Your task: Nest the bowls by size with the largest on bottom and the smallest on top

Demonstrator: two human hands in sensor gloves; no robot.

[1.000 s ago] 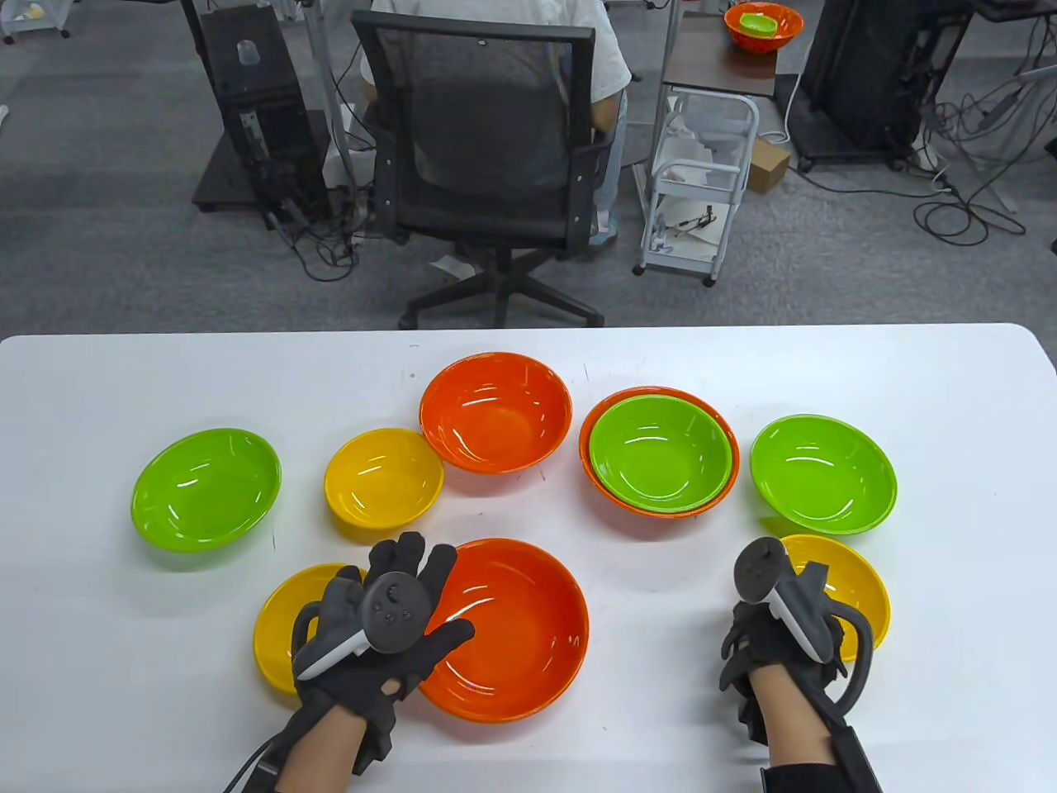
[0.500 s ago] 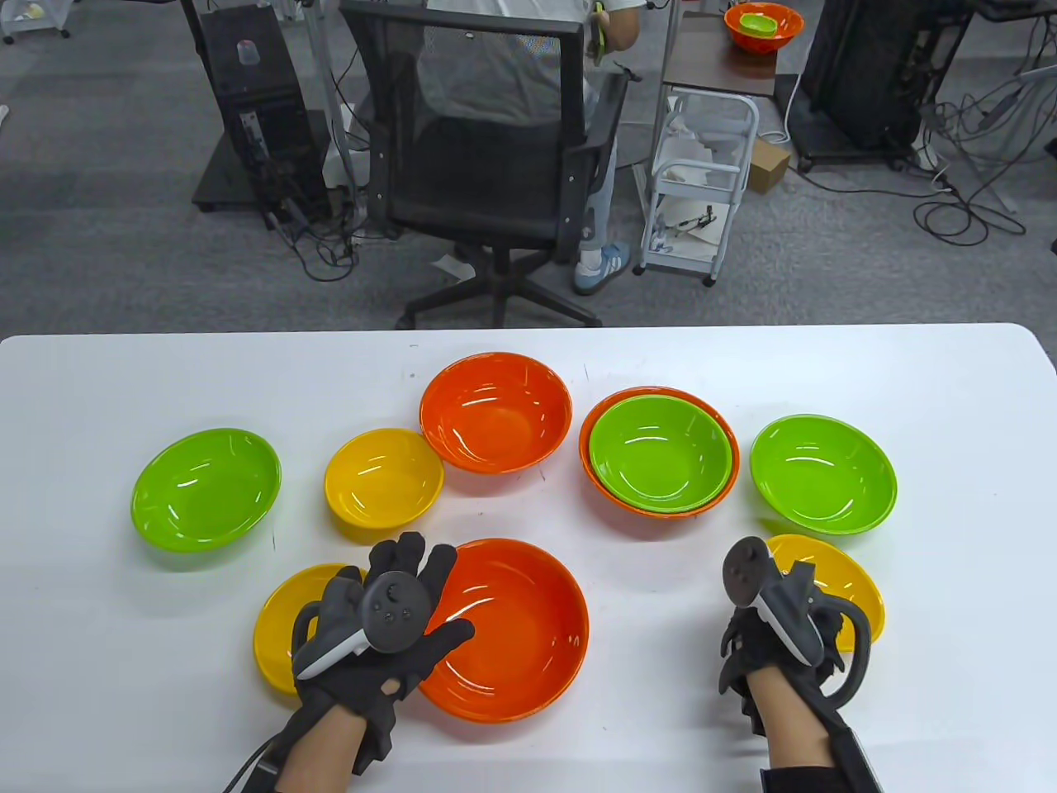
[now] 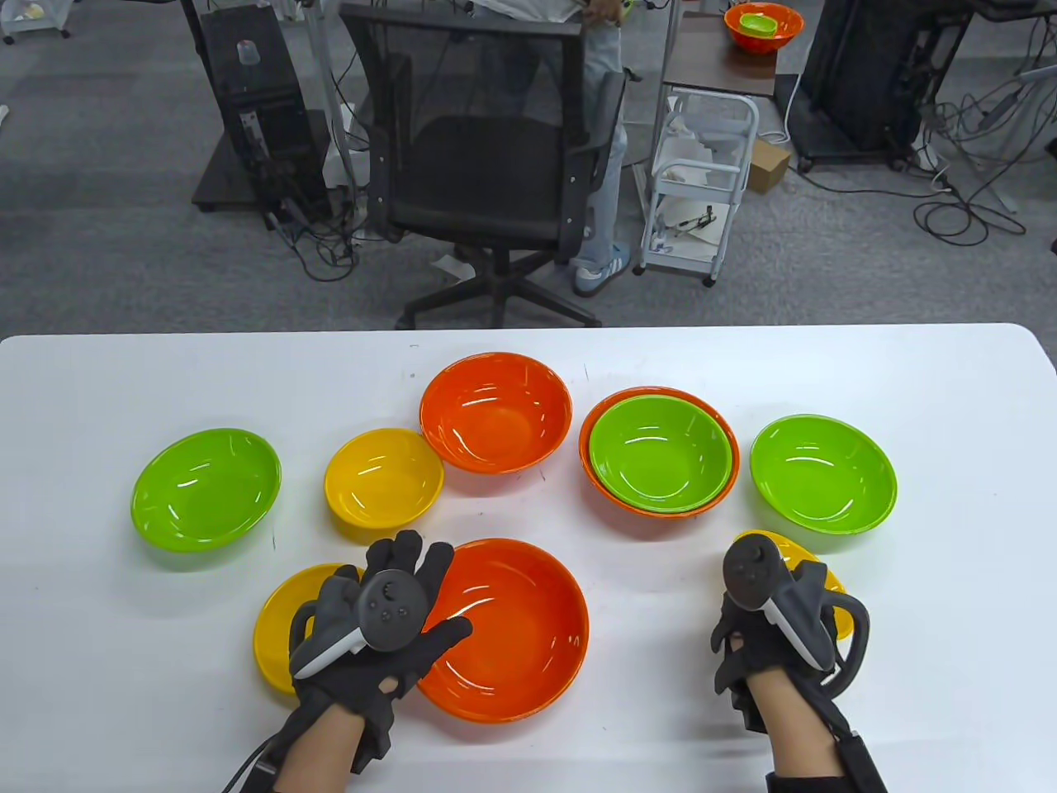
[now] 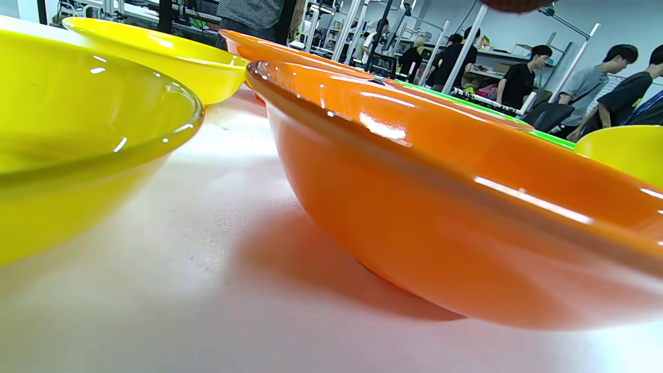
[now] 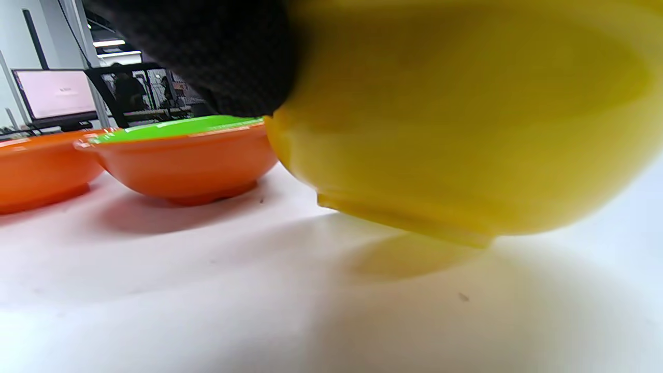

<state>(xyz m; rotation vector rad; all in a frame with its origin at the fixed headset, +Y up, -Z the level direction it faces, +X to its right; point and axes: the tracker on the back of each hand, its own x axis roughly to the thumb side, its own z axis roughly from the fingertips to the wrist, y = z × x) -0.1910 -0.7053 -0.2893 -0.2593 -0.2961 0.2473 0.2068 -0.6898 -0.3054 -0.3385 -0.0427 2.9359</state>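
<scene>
Right hand's [image 3: 772, 636] grip is on a yellow bowl [image 5: 466, 119] at the near right of the white worktop [image 3: 950, 619], and the right wrist view shows the bowl tilted, its foot clear of the surface with a shadow beneath and a gloved finger [image 5: 217, 57] lying against its side. From above, that bowl is mostly hidden behind the hand and its tracker. Over on the other side, the left hand [image 3: 376, 628] is spread flat, fingers splayed, across the near-left rim of the big orange bowl [image 3: 512, 632], covering part of a second yellow bowl [image 3: 285, 611] just beside it; whether it presses on either I cannot tell. Further back sit a green bowl [image 3: 206, 487] far left, a third yellow bowl [image 3: 384, 477], a deeper orange bowl [image 3: 495, 411], then an orange bowl [image 3: 596, 479] with a green one [image 3: 661, 453] nested in it, and a lone green bowl [image 3: 823, 472] just beyond the right hand.
</scene>
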